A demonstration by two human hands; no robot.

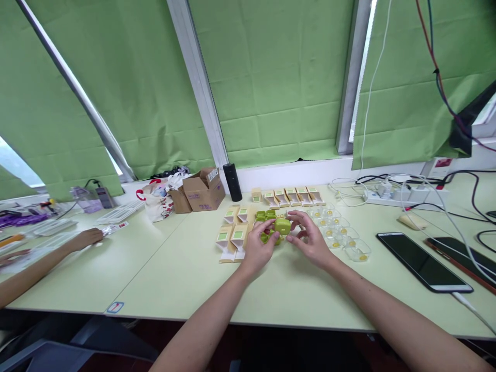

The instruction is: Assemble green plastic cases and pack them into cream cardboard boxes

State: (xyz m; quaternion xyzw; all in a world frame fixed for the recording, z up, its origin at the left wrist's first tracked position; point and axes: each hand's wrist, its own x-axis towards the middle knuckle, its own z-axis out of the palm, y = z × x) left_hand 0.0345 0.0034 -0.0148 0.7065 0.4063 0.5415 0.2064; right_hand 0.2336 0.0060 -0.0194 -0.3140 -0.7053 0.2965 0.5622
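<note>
A small green rounded case (282, 226) is held up in front of me. My left hand (260, 245) grips its left side between thumb and fingers. My right hand (310, 242) has bent fingers at the case's right edge; whether they press on it is hard to see. Behind and below lie more open green cases (265, 214), partly hidden by my hands. To the left stand several folded cardboard boxes (232, 235) with green windows. Clear plastic pieces (341, 230) with yellow centres spread out on the right.
A row of cardboard boxes (293, 196) lines the back. Further left are a black cylinder (232, 182), a carton (204, 192) and a cloth bag (158, 201). A phone (423, 261), power strip (411, 195) and cables lie right. A co-worker's hand (88, 238) works far left.
</note>
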